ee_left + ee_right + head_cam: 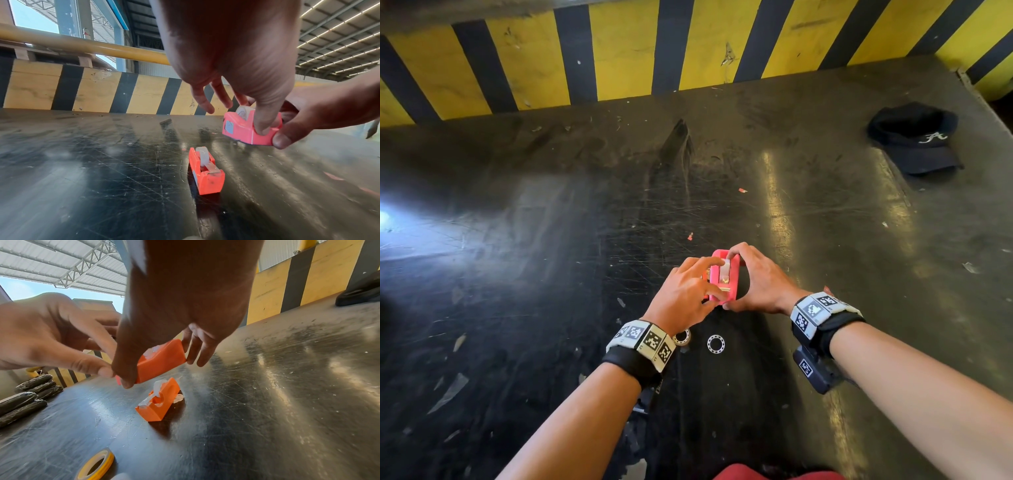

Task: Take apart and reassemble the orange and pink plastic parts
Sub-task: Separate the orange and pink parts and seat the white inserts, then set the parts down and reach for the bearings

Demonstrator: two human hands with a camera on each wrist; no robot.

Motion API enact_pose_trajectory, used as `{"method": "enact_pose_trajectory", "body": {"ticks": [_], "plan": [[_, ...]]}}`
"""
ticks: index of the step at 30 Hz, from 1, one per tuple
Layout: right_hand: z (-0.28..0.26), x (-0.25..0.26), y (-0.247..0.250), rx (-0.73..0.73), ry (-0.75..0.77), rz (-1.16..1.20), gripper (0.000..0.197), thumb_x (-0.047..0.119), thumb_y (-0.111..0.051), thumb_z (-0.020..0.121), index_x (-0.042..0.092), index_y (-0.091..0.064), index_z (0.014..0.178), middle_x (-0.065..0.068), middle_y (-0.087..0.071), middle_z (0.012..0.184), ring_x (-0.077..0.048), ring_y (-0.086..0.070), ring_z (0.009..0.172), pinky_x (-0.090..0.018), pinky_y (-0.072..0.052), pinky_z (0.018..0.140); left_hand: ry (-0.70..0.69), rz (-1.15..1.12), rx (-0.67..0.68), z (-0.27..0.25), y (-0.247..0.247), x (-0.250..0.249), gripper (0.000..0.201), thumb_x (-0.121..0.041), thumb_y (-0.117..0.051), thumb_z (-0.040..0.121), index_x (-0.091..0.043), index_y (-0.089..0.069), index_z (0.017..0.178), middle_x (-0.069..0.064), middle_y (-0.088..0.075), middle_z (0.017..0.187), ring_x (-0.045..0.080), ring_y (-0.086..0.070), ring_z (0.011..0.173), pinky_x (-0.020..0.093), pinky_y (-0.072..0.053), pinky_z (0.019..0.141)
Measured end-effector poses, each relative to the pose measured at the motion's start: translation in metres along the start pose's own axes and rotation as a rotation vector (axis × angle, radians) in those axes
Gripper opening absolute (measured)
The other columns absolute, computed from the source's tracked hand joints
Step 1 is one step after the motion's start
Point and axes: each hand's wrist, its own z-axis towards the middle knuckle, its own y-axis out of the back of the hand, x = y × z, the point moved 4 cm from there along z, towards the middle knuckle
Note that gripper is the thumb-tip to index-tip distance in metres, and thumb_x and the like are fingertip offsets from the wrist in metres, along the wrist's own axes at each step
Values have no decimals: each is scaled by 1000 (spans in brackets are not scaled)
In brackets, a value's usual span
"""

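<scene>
Nearest the person, just short of the pink dispenser (pixel 723 281), a clear ring (pixel 715 343) lies flat on the dark scratched bench (pixel 551 240), and beside it a second ring (pixel 682 337) is half hidden under the left wrist band. In the right wrist view a yellow tape roll (pixel 96 464) also lies flat on the bench, nearer than the dispensers. The orange dispenser (pixel 206 172) stands upright on the bench with a clear tape roll seated in it, just below and on the near side of the pink dispenser. The pink dispenser is held a little above the bench between both hands. The left hand (pixel 686 294) comes in from its left, thumb pressed on its near end and a finger reaching over the tape at its top; the other left fingers (pixel 202 100) hang spread and loose. The right hand (pixel 758 279) wraps it from the right, thumb at the near lower corner and fingers curled round the far end. Well beyond the pink dispenser to the right, a black cap (pixel 916 138) rests on the bench, and farthest off stands a yellow-and-black striped barrier (pixel 619 51).
</scene>
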Motion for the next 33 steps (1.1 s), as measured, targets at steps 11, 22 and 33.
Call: {"method": "enact_pose_trajectory", "body": {"ticks": [11,22,33], "plan": [[8,-15,6,52,-20,-121,91,34,-98,63,31,-37,130,4,-46,144,-24,-58,122,-38,-50,94,292,-204,-111,-11,17,45,31,0,-68,86,-20,-69,110,-1,-60,132,13,-63,112,22,-51,91],[33,-39,-17,121,-71,-208,91,38,-97,61,36,-34,127,8,-46,145,-30,-64,116,-40,-53,88,506,-288,238,-5,-15,79,101,-24,-89,77,-26,-30,159,10,-39,158,28,-49,141,35,-44,115],[39,-49,-25,134,-138,-238,93,30,-97,66,31,-34,134,-3,-52,145,-29,-61,121,-39,-52,95,608,-132,574,-14,-47,96,64,-54,-90,66,-25,-60,114,-5,-67,112,17,-67,104,42,-57,95]]}}
